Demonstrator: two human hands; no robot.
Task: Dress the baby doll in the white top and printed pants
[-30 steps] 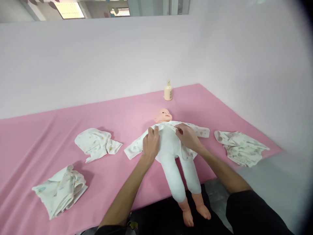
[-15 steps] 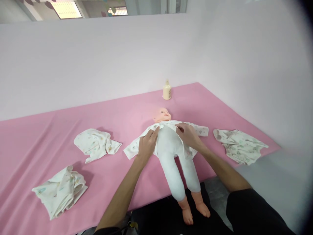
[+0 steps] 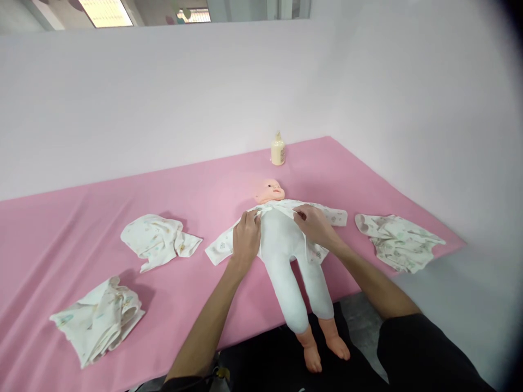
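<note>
A baby doll (image 3: 281, 239) with a white cloth body lies on its back, its feet hanging over the table's near edge. It wears a white printed baby shirt (image 3: 220, 246), sleeves spread to both sides and the front open over the chest. My left hand (image 3: 246, 234) has its fingers closed at the shirt's left front edge, near the doll's shoulder. On the opposite side, my right hand (image 3: 314, 222) pinches the other front edge. The cloth between the fingertips is mostly hidden by my hands.
Pink cloth covers the table (image 3: 183, 190). Two crumpled printed garments, a nearer one (image 3: 100, 321) and a farther one (image 3: 157, 239), lie at the left. Another garment (image 3: 402, 242) lies by the right edge. A cream pump bottle (image 3: 278, 152) stands behind the doll's head, near the wall.
My left hand has shifted slightly and turned, its fingers now curled in at the shirt's edge instead of pointing over the chest. My right hand keeps its pinch; the doll stays put.
</note>
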